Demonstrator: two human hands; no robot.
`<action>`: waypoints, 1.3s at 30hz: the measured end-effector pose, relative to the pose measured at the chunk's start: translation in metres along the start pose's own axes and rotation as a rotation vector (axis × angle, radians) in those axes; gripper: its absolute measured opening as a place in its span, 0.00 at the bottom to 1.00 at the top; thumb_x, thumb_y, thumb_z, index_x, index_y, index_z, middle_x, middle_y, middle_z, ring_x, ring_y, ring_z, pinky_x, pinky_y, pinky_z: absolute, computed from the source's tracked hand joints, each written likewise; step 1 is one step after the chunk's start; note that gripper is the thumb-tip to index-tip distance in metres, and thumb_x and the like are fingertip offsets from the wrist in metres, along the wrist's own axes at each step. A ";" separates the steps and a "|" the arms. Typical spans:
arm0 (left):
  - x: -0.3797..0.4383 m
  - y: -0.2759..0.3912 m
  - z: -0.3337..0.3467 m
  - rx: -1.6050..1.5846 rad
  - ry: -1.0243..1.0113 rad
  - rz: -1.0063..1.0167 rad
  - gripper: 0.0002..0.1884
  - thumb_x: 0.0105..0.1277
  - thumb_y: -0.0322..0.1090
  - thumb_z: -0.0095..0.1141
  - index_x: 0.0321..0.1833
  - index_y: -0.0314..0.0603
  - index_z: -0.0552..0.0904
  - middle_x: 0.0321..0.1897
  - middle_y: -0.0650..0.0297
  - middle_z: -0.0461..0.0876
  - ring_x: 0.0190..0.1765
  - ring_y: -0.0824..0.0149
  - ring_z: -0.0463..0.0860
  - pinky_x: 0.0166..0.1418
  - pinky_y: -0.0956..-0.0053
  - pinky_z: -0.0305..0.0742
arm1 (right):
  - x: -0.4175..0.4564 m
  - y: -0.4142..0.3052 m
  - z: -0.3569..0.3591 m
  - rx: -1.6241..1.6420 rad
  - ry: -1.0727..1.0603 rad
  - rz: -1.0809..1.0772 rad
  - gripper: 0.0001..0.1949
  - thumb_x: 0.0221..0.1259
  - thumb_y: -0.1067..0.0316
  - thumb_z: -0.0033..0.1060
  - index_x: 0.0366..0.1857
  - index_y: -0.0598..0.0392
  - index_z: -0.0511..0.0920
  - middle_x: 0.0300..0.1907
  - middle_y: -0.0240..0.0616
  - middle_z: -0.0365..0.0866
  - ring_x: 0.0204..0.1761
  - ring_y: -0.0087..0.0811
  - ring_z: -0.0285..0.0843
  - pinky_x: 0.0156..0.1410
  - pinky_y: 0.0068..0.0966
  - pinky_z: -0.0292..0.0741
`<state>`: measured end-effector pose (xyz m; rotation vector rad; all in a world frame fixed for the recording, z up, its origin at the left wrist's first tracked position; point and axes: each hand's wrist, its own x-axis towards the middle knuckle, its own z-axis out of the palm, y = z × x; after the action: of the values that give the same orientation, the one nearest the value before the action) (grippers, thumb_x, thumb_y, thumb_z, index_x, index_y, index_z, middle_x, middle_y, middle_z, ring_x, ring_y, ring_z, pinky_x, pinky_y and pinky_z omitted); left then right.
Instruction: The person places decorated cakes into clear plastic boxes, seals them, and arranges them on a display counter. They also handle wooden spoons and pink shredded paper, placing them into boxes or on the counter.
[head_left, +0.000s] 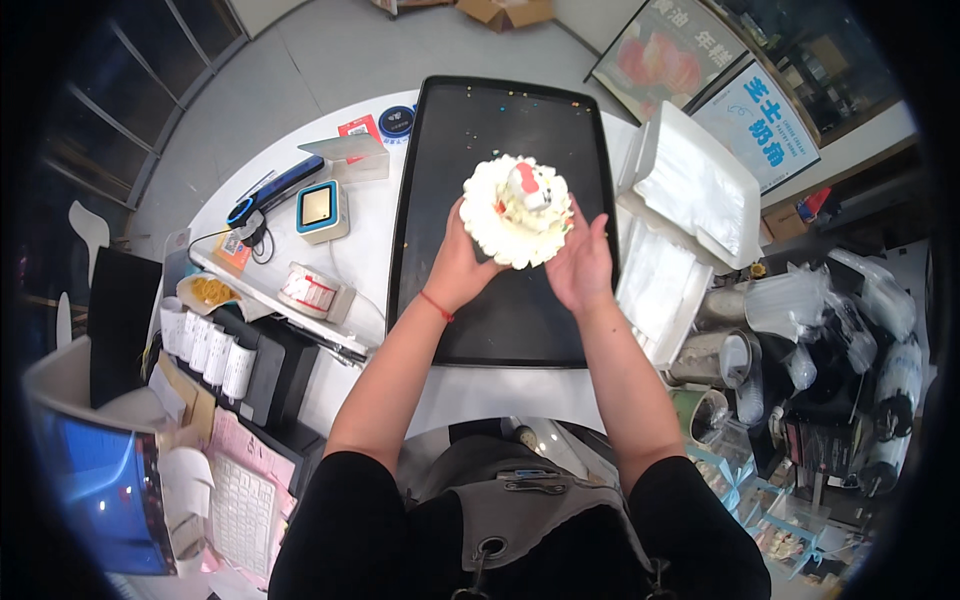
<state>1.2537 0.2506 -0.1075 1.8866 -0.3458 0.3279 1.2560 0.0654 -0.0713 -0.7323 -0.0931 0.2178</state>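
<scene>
A small round cake (517, 232) with white piped cream sits between my two hands above a black baking tray (510, 322). On top of it is a white figure (530, 186) with a red bow, with small red bits in the cream beside it. My left hand (466, 251) grips the cake's left side, its fingers partly hidden beneath. On the right side, my right hand (581, 259) supports the cake with the palm turned up and the thumb apart. Colored sprinkles lie scattered on the tray's far part. The cake's underside is hidden.
White boxes with clear plastic bags (697, 187) stand right of the tray. To the left are a small square device (322, 211), a tape roll (308, 291), a clear stand (349, 159) and a receipt printer. A keyboard (244, 514) lies at lower left; ribboned clear boxes (780, 525) are at lower right.
</scene>
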 end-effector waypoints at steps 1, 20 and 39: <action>-0.015 0.012 -0.001 0.012 0.013 0.018 0.52 0.44 0.33 0.78 0.72 0.35 0.59 0.68 0.50 0.63 0.70 0.49 0.66 0.73 0.62 0.64 | -0.015 -0.001 0.005 0.018 -0.015 0.007 0.46 0.70 0.31 0.31 0.78 0.55 0.33 0.78 0.49 0.49 0.79 0.43 0.47 0.81 0.39 0.46; -0.357 0.326 -0.014 -0.162 0.757 0.036 0.59 0.37 0.44 0.83 0.71 0.37 0.58 0.65 0.56 0.68 0.68 0.60 0.70 0.72 0.66 0.64 | -0.350 -0.062 0.148 -0.017 -0.700 0.427 0.47 0.68 0.29 0.37 0.77 0.60 0.42 0.77 0.49 0.53 0.78 0.43 0.50 0.80 0.40 0.49; -0.728 0.535 0.025 0.560 1.139 -0.263 0.58 0.38 0.50 0.81 0.72 0.36 0.60 0.68 0.56 0.67 0.71 0.59 0.66 0.76 0.64 0.56 | -0.641 0.019 0.204 -0.061 -1.317 0.908 0.61 0.55 0.27 0.58 0.77 0.59 0.31 0.79 0.48 0.42 0.79 0.43 0.45 0.80 0.42 0.50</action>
<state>0.3771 0.1117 0.0620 1.9047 0.8243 1.3196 0.5963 0.0657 0.0616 -0.5401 -1.0262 1.5540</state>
